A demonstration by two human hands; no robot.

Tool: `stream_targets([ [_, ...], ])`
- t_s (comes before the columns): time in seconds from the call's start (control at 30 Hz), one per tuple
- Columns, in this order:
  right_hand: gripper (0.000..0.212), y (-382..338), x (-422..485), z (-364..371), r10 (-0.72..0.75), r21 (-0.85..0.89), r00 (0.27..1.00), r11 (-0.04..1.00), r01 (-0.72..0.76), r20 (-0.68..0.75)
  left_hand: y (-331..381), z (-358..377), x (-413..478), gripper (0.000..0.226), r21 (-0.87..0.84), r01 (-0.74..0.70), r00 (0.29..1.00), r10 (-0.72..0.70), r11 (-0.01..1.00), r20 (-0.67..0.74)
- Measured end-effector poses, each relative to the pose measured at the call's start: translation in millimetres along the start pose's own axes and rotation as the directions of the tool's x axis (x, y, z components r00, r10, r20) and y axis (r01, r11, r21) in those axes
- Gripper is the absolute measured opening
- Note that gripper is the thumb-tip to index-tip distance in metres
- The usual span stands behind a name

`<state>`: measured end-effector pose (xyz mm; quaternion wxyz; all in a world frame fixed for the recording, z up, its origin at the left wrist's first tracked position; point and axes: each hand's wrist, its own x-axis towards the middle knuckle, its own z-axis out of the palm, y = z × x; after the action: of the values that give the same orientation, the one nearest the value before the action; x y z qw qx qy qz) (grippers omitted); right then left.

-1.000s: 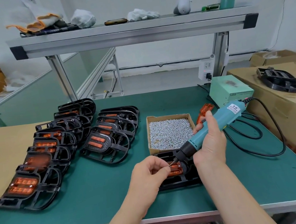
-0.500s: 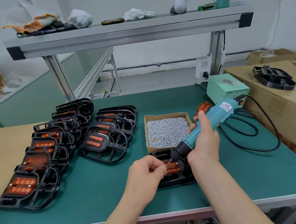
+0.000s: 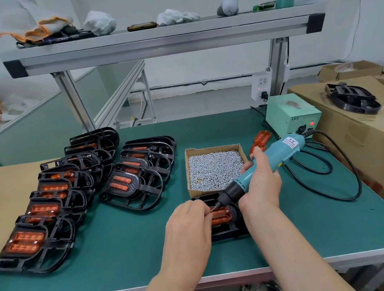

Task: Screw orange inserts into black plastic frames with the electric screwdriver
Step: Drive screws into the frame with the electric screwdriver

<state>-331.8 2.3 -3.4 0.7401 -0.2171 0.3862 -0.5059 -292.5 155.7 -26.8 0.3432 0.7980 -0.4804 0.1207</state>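
Observation:
A black plastic frame (image 3: 226, 231) with an orange insert (image 3: 220, 216) lies on the green mat in front of me. My right hand (image 3: 261, 184) grips the teal electric screwdriver (image 3: 261, 166), its bit slanted down to the insert's left end. My left hand (image 3: 189, 223) has its fingers curled and pinched at the bit tip, seemingly on a small screw; the screw itself is too small to make out. A cardboard box of silver screws (image 3: 214, 167) sits just behind the frame.
Two rows of finished frames with orange inserts (image 3: 74, 195) fill the left of the mat. A loose orange insert (image 3: 261, 138) lies by the green power box (image 3: 292, 115). The screwdriver's black cable (image 3: 334, 173) loops at right. Cardboard boxes (image 3: 372, 143) stand at the right edge.
Both hands stay at the same frame; the screwdriver's bit has stayed at the insert's left end. The shifts in the picture come mostly from my head moving.

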Motion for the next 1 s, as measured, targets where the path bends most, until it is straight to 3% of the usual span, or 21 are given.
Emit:
stream_targets([
  [0.23,0.017,1.6,0.5,-1.7,-0.012,-0.011,1.0,1.0,0.012,-0.008,-0.1,1.6,-0.4,0.018,0.006,-0.011,1.0,0.011,1.0,0.013],
  [0.4,0.017,4.2,1.5,-2.0,-0.023,-0.022,1.0,1.0,0.023,-0.003,-3.4,2.7,0.9,0.047,-0.024,-0.011,0.997,0.013,1.0,0.079],
  [0.7,0.015,6.3,4.3,0.4,-0.051,-0.033,0.999,0.998,0.051,0.001,-2.7,-0.3,6.1,0.054,0.083,-0.08,0.995,0.074,0.993,0.066],
  [1.0,0.018,9.2,4.7,4.4,-0.078,-0.054,0.997,0.995,0.079,0.019,-10.8,2.4,6.4,0.049,0.038,-0.061,0.995,0.058,0.997,0.086],
])
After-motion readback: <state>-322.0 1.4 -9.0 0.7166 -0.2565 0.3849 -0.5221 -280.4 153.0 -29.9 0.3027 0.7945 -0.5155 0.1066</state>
